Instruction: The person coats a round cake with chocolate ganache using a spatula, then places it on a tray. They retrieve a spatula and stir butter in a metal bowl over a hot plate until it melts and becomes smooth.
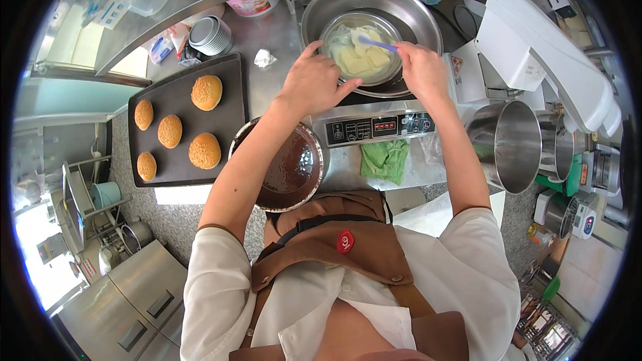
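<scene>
A large steel basin sits on an induction cooker with lit red digits. Inside it is a smaller see-through bowl holding pale yellow slabs, likely butter, in a milky liquid. My left hand spans the near left rim of this small bowl, thumb and index finger spread along it. My right hand grips the purple handle of a spatula, whose head rests among the yellow pieces. What lies under my left palm is hidden.
A dark baking tray with several crumb-topped buns stands left. Below my left forearm is a pot of dark brown glossy liquid. A green cloth lies before the cooker. To the right are a white stand mixer and a steel mixing bowl.
</scene>
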The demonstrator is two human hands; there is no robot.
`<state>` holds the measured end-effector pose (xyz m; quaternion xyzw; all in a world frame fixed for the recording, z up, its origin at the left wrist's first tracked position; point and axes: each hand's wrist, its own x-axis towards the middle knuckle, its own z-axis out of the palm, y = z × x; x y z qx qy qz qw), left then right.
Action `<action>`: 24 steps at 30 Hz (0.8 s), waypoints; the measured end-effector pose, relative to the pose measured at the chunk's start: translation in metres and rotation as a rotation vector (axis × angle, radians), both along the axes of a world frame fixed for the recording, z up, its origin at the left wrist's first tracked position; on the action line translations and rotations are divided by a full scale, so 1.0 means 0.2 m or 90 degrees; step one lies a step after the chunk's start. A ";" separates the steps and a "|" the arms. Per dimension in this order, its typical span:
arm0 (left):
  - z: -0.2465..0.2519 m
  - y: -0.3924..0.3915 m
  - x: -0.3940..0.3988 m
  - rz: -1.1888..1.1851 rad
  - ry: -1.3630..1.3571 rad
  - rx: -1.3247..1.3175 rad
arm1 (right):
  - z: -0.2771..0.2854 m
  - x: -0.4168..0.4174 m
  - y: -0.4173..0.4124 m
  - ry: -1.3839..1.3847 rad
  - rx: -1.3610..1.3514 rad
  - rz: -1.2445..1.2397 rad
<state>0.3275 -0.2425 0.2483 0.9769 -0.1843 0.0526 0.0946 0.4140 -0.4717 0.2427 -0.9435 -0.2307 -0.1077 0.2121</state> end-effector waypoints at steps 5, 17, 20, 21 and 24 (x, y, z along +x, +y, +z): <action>-0.02 0.01 0.00 0.004 0.000 0.007 | 0.11 -0.03 -0.04 0.035 0.027 -0.004; -0.02 0.01 0.02 0.001 0.010 0.020 | -0.04 0.17 -0.15 0.416 0.098 0.020; 0.03 0.01 0.01 0.008 0.046 0.058 | 0.00 0.17 -0.12 0.594 0.259 -0.039; 0.03 0.01 0.01 0.010 0.050 0.054 | 0.03 0.15 -0.10 0.636 0.306 -0.067; 0.01 0.01 0.02 0.009 0.030 0.040 | 0.05 0.14 -0.09 0.607 0.326 -0.042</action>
